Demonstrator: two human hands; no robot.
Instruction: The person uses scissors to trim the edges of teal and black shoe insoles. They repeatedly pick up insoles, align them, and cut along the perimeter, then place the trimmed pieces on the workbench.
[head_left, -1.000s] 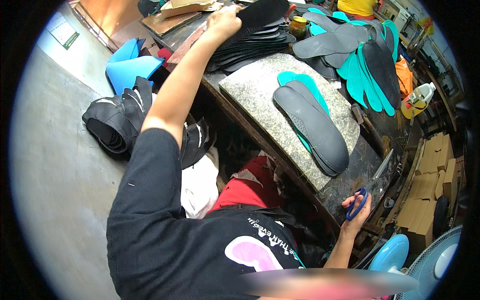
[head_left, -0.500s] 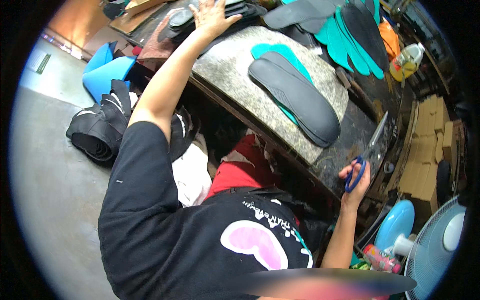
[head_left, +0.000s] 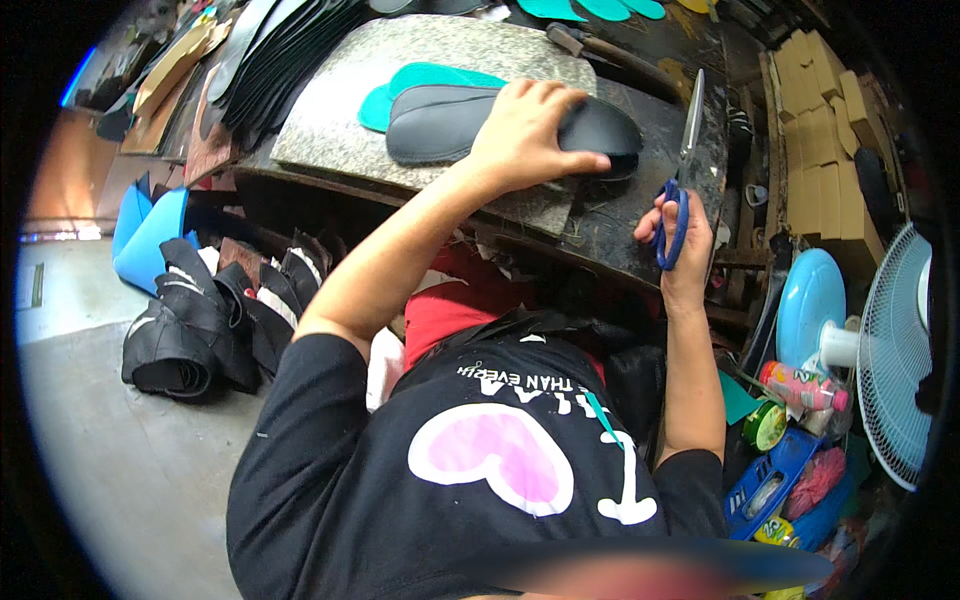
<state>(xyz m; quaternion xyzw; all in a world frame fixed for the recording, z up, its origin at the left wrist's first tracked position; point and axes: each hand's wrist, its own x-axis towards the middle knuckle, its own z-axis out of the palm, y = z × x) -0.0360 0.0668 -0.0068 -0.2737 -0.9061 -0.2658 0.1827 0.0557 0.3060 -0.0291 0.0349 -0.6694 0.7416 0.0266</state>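
Observation:
My left hand [head_left: 522, 138] lies across a small pile of black insoles [head_left: 430, 128], fingers over the far side and thumb along the near edge. Beneath them, teal insoles [head_left: 432, 75] stick out at the far left. The pile rests on a speckled stone slab [head_left: 325, 125], its right end reaching past the slab. In my right hand [head_left: 688, 245] are scissors [head_left: 692, 125] with blue handles, my fingers through the loops. Their blades point away from me over the dark bench, close together.
A hammer [head_left: 620, 62] lies behind the slab. Many black insole pieces [head_left: 290, 75] are stacked at the far left. Cardboard boxes [head_left: 815, 130] and a fan [head_left: 895, 350] stand on the right. Rolled black material [head_left: 185, 345] lies on the floor at left.
My left hand has come from the far-left stack down to the black insoles on the slab. The view has shifted; my right hand keeps the scissors.

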